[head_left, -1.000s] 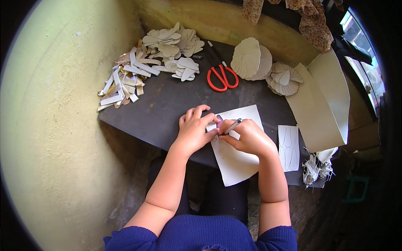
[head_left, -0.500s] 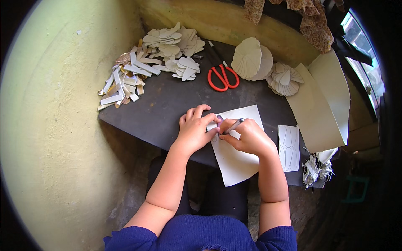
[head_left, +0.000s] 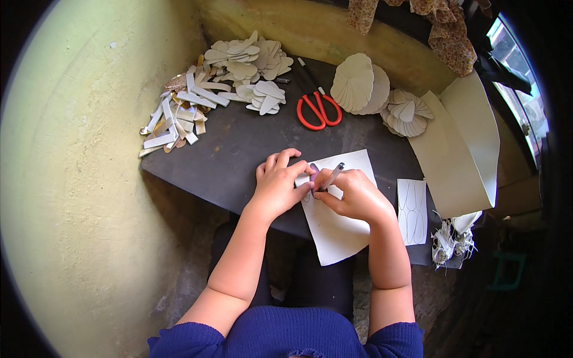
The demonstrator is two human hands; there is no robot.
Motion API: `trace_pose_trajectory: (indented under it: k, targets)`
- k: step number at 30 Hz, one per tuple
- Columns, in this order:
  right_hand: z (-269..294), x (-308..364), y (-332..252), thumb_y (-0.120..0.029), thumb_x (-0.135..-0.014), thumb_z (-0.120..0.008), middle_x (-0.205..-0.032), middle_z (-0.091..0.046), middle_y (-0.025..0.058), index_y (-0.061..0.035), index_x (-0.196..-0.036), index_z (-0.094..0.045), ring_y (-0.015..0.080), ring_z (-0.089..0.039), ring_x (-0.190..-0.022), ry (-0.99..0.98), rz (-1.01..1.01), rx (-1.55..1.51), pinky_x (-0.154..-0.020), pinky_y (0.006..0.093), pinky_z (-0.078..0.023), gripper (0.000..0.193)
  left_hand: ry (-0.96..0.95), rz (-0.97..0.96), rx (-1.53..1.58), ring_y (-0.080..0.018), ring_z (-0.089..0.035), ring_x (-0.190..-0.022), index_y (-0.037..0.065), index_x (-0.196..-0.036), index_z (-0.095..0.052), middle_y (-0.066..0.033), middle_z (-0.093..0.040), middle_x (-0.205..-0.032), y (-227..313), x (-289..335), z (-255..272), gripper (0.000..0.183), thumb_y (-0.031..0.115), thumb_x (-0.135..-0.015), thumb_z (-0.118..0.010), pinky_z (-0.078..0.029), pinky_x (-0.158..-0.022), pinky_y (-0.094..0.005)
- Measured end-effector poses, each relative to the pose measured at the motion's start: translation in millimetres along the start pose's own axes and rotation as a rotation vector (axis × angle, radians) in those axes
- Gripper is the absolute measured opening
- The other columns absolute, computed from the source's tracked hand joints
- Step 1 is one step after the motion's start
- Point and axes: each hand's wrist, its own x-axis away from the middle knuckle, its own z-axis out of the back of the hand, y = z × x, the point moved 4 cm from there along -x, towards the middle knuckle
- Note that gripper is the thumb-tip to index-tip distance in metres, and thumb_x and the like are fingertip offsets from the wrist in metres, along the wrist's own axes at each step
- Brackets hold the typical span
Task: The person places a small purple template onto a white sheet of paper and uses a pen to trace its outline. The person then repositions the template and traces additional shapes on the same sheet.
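A white sheet (head_left: 337,230) lies at the table's front edge and overhangs it toward my lap. On its upper left part is a small purple oval template (head_left: 314,170), partly covered by my fingers. My left hand (head_left: 278,184) pins the template with index finger and thumb, the other fingers stretched out over the table. In my right hand (head_left: 353,192) is a pen (head_left: 333,176), its tip down beside the template; the fingers hide the tip. A thin curved outline shows on the sheet below my left thumb.
On the dark table (head_left: 239,152) are red-handled scissors (head_left: 319,111), heaps of cut petal-shaped pieces (head_left: 250,62) and folded strips (head_left: 173,119). Fanned stacks (head_left: 409,113) stand at the back right. A smaller sheet with outlines (head_left: 412,212), a bent card (head_left: 450,161) and shredded scraps (head_left: 444,241) lie right.
The pen has tipped more upright in my right hand, its top end shifting slightly up and left. My left hand stays on the template.
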Motion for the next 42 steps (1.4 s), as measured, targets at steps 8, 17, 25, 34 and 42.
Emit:
trace_pose_trajectory:
  k: [8, 17, 25, 34, 42]
  targets:
    - [-1.4, -1.1, 0.6, -0.009, -0.079, -0.073, -0.080, -0.070, 0.0118, -0.0048, -0.088, -0.066, 0.0327, -0.067, -0.073, 0.042, 0.031, 0.020, -0.067, 0.0378, -0.052, 0.012, 0.004, 0.009, 0.003, -0.0279, -0.042, -0.128, 0.020, -0.101, -0.067, -0.0028, -0.049, -0.135, -0.4, -0.1, -0.9, 0.025, 0.030, -0.080, -0.075, -0.029, -0.106, -0.0476]
    - [-2.6, -2.1, 1.8, -0.009, -0.080, -0.071, -0.078, -0.070, 0.0097, -0.0050, -0.087, -0.066, 0.0317, -0.067, -0.070, 0.056, -0.001, 0.054, -0.065, 0.0374, -0.052, 0.010, -0.010, 0.002, 0.007, -0.0283, -0.040, -0.130, 0.019, -0.104, -0.066, -0.0036, -0.048, -0.136, 0.3, 0.4, 0.8, 0.021, 0.021, -0.083, -0.069, -0.029, -0.106, -0.0482]
    - [-0.7, -1.2, -1.6, -0.011, -0.079, -0.072, -0.076, -0.069, 0.0096, -0.0059, -0.085, -0.065, 0.0314, -0.065, -0.067, 0.048, 0.021, 0.043, -0.062, 0.0375, -0.051, 0.010, -0.026, 0.023, 0.016, -0.0284, -0.040, -0.131, 0.018, -0.104, -0.065, -0.0047, -0.048, -0.136, -0.3, -0.4, -0.3, 0.021, 0.012, -0.084, -0.063, -0.029, -0.107, -0.0485]
    - [-2.6, -2.4, -2.3, -0.010, -0.079, -0.071, -0.075, -0.069, 0.0108, -0.0058, -0.084, -0.063, 0.0303, -0.068, -0.069, 0.111, 0.028, 0.007, -0.062, 0.0374, -0.052, 0.010, -0.009, 0.010, 0.027, -0.0286, -0.040, -0.131, 0.018, -0.103, -0.065, -0.0049, -0.049, -0.135, 0.4, 0.0, 0.2, 0.021, 0.012, -0.083, -0.064, -0.029, -0.107, -0.0486]
    - [-4.0, -1.3, 1.3, -0.010, -0.082, -0.069, -0.083, -0.069, 0.0124, -0.0048, -0.101, -0.059, 0.0309, -0.069, -0.075, 0.052, 0.030, 0.048, -0.068, 0.0400, -0.054, 0.022, -0.060, -0.014, 0.004, -0.0317, -0.036, -0.134, 0.018, -0.109, -0.062, -0.0070, -0.045, -0.139, 2.6, 3.2, 4.8, 0.034, 0.021, -0.075, -0.070, -0.026, -0.109, -0.0502]
